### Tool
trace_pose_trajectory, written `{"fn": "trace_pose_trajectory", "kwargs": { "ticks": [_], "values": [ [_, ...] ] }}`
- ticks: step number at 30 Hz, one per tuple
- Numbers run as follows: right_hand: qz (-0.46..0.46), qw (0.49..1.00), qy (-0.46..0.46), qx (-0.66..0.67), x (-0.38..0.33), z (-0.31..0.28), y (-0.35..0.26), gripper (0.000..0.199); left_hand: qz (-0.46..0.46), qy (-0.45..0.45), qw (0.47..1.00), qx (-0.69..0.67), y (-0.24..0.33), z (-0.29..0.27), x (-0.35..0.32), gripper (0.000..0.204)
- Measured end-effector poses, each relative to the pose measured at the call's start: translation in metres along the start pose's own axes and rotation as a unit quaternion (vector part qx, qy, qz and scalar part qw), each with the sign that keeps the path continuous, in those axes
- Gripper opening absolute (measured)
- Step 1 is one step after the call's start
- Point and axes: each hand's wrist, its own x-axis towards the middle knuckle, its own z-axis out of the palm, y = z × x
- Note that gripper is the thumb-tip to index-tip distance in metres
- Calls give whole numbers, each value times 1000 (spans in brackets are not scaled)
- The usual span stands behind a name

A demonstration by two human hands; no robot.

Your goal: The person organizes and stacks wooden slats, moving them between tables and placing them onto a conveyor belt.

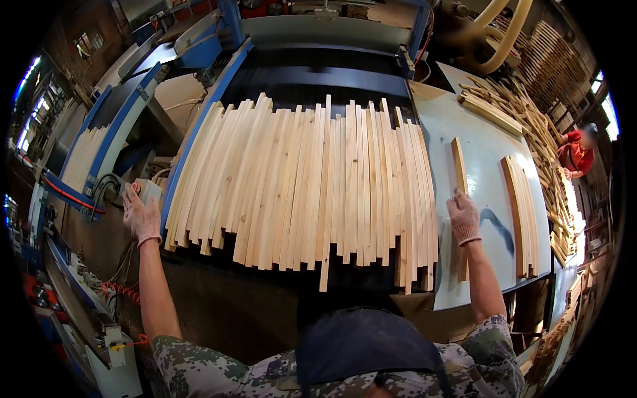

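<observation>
The stick (458, 162) lies lengthwise on the pale grey desk (491, 159), between the strips (298, 186) on the black belt (318, 76) and a short stack (521, 215). The right hand (464, 217), gloved, sits over its middle with fingers bent; whether this grip clasps the stick or only rests on it, I cannot tell. The middle seems the right place to hold, since a long piece should balance there, and thumb and fingers are best kept on opposite sides so it does not roll or swing into the strips. These stand side by side with uneven ends, a few jutting toward the person, so flush ends would need light pushes rather than a hard shove. Farther left, beyond the blue rail (191, 146), the left hand (141, 220) has its fingers loosely extended at the red button (136, 188) on a box (153, 193), grasping nothing visible; whether it presses, I cannot tell. A light touch there seems wise, with sleeves well off the belt.
</observation>
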Motion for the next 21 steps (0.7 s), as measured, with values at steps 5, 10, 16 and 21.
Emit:
{"fn": "trace_pose_trajectory", "kwargs": {
  "ticks": [5,10,16,21],
  "values": [
    [6,987,-5,163,6,65,9,43,-1,-25,1000,-11,-1,3,1,82],
    [50,981,-70,175,20,63,-3,42,89,0,991,-104,3,31,-44,74],
    [-13,999,20,32,45,54,-38,47,329,-73,891,-305,149,-1,-187,72],
    [-226,964,50,129,69,77,-157,56,352,-171,902,-180,209,-8,-240,83]
  ]
}}
